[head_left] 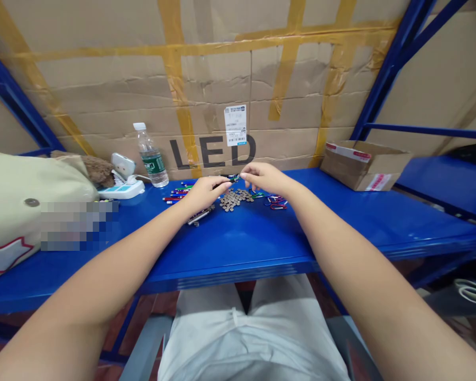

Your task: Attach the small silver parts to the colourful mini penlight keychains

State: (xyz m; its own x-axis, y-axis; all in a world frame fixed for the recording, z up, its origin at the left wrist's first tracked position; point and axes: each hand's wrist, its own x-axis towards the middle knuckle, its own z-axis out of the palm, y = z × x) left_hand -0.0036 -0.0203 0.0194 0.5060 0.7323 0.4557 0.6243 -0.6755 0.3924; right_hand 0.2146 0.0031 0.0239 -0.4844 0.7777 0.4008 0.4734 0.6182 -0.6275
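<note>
My left hand [209,191] is closed, thumb and fingers pinching a small dark, slim piece with a shiny end [234,179]. From the other side, the fingertips of my right hand [259,177] are closed on that end. The piece is too small and too covered to name. Below it lies a spread of small round metal discs [232,200]. Coloured slim tubes [177,194], red, blue and green, lie left of my left hand, partly behind it. Silvery slim pieces [199,216] rest beneath that wrist. Coloured carabiners [276,202] lie under my right wrist.
A water bottle [151,159] stands at the back left beside a white power strip [122,189]. A pale bag [31,206] covers the table's left end. An open cardboard box [357,166] is at the back right. A large taped carton [206,74] forms the back wall.
</note>
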